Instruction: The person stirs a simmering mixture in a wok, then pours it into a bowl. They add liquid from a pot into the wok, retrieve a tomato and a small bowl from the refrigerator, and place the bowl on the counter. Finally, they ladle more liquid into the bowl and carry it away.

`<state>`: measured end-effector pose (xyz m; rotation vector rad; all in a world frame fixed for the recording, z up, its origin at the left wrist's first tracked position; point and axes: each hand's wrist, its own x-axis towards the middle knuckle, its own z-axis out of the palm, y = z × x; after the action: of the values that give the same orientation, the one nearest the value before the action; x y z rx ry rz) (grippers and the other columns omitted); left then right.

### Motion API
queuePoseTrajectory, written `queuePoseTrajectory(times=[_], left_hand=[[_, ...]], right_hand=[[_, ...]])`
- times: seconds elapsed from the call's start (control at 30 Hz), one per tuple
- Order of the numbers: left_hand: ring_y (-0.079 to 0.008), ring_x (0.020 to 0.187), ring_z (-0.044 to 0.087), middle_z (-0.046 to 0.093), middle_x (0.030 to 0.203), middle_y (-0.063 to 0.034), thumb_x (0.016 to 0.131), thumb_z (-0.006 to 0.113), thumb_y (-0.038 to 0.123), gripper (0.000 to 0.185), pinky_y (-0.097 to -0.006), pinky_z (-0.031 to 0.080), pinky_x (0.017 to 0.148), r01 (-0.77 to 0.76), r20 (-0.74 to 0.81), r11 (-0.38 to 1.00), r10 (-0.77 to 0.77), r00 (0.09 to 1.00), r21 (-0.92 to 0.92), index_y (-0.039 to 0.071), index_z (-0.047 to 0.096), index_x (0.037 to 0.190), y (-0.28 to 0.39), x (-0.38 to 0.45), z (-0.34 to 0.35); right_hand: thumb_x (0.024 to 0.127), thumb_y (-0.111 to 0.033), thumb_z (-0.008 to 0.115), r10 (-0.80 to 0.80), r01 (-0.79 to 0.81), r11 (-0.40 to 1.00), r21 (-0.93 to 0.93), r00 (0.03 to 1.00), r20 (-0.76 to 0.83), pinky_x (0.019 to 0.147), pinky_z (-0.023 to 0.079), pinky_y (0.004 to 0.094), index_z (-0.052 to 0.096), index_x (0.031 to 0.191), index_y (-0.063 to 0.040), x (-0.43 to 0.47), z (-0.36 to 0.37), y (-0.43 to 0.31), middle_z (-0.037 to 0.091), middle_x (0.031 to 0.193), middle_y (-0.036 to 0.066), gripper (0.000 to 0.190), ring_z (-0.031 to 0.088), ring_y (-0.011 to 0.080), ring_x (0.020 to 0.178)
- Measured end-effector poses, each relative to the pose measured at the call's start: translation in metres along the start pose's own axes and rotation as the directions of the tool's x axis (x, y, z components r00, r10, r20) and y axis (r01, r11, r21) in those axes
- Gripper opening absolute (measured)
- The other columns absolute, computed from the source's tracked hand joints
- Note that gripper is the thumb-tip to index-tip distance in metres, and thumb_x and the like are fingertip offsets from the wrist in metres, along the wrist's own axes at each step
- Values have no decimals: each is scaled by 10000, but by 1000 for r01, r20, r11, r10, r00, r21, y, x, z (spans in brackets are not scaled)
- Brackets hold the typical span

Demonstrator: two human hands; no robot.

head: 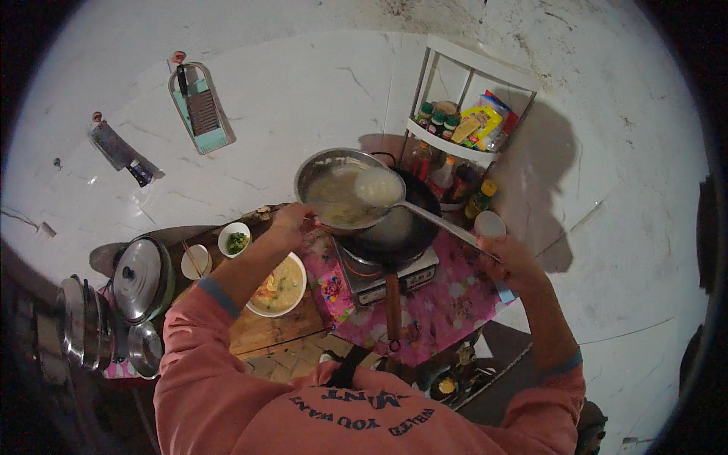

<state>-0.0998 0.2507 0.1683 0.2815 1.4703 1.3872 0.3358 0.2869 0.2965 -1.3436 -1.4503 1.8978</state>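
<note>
My left hand point(296, 219) grips the near-left rim of a stainless steel bowl point(310, 213), which is raised over the left side of a black wok point(424, 196). Cloudy liquid with small bits lies inside the bowl. My right hand point(506, 259) is closed around the handle of a long metal ladle point(438, 219). The ladle's head is over the right part of the bowl and looks pale and full. Below, the wok sits on a portable cooktop point(424, 273), its wooden handle point(393, 307) toward me. Some pale liquid shows in the wok.
Left, a wooden board point(284, 335) bears a bowl of soup point(281, 284), a bowl of chopped greens point(237, 242) and a bowl with chopsticks point(196, 261). A lidded pot point(142, 278) stands farther left. Bottles and packets fill a corner rack point(455, 139). A cleaver point(122, 151) and grater point(202, 111) hang on the wall.
</note>
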Motion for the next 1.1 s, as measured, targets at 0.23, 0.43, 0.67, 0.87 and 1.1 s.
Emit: queuePoseTrajectory(times=[0.23, 0.43, 0.67, 0.87, 1.1], left_hand=[[-203, 662, 546, 538, 796, -109, 817, 547, 33, 102, -336, 489, 549, -71, 77, 997, 71, 994, 3, -3, 511, 905, 23, -4, -30], [-201, 662, 556, 538, 795, -122, 816, 553, 32, 92, -317, 518, 562, -107, 9, 992, 108, 994, -71, -10, 512, 887, 25, -10, -40], [-212, 641, 581, 553, 822, -149, 808, 570, 33, 111, -294, 534, 546, -96, 36, 989, 101, 994, -114, -12, 510, 891, 26, -7, -59], [-209, 666, 562, 530, 835, -124, 809, 556, 28, 112, -308, 547, 617, -129, -14, 989, 128, 992, -69, -15, 510, 901, 33, -24, -50], [-205, 634, 579, 542, 818, -126, 800, 553, 25, 101, -310, 538, 555, -146, -54, 987, 142, 988, -66, 7, 508, 888, 32, -26, -46]], right_hand=[[913, -301, 564, -16, 16, 1000, -14, 999, 48, 353, 261, 201, 547, 873, -102, 15, -19, -7, 458, 574, -30, 204, 329, 46, 389], [888, -281, 595, -43, 41, 997, -64, 999, -26, 353, 271, 203, 558, 845, -79, 33, -37, 23, 468, 570, -25, 210, 367, 46, 412], [867, -330, 616, -64, 25, 973, -231, 985, -162, 388, 329, 233, 617, 775, -74, 54, -46, 66, 518, 614, -6, 273, 448, 81, 463], [911, -287, 557, -87, 37, 955, -293, 983, -162, 416, 306, 225, 523, 706, -97, 58, -43, 80, 483, 607, -21, 281, 425, 53, 482], [862, -215, 589, -686, 227, 281, -932, 727, -30, 619, 485, 362, 630, 926, -47, 30, -19, 66, 639, 922, 96, 184, 621, 245, 713]])
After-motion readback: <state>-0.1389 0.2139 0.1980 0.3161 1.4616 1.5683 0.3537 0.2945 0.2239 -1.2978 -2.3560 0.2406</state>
